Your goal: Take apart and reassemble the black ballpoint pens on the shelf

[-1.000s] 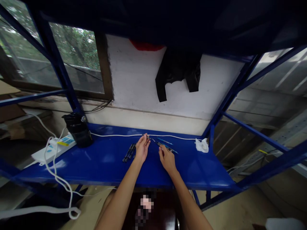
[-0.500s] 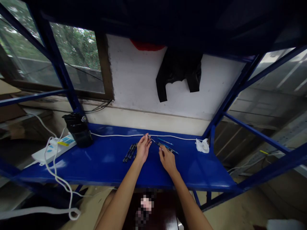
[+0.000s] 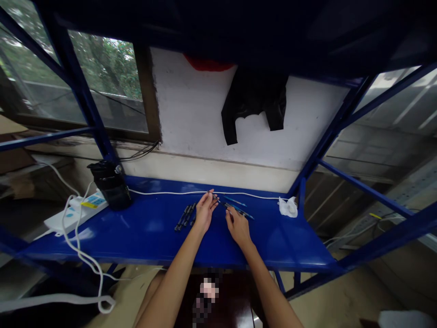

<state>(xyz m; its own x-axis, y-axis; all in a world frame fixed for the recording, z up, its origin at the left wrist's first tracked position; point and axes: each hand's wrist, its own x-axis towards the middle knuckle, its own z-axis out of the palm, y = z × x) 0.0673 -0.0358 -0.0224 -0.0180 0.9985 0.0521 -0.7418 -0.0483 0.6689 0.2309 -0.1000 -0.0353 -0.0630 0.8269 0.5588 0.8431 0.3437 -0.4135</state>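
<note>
My left hand is closed around a small dark pen part above the blue table. Just to its right, my right hand pinches a dark pen piece, its tip pointing toward the left hand. Several black pens lie side by side left of my left hand, partly covered by it. Beyond my right hand are slim blue pen pieces, lying near the white cable. The exact shape of the held parts is too small to tell.
A black container stands at the table's left, beside a white power strip with looping cables. Crumpled white tissue lies at the right end. A white cable runs along the back edge. Blue frame posts stand on both sides.
My left hand has shifted very slightly to the right, and the part in it sits a little differently. My right hand is almost unmoved.
</note>
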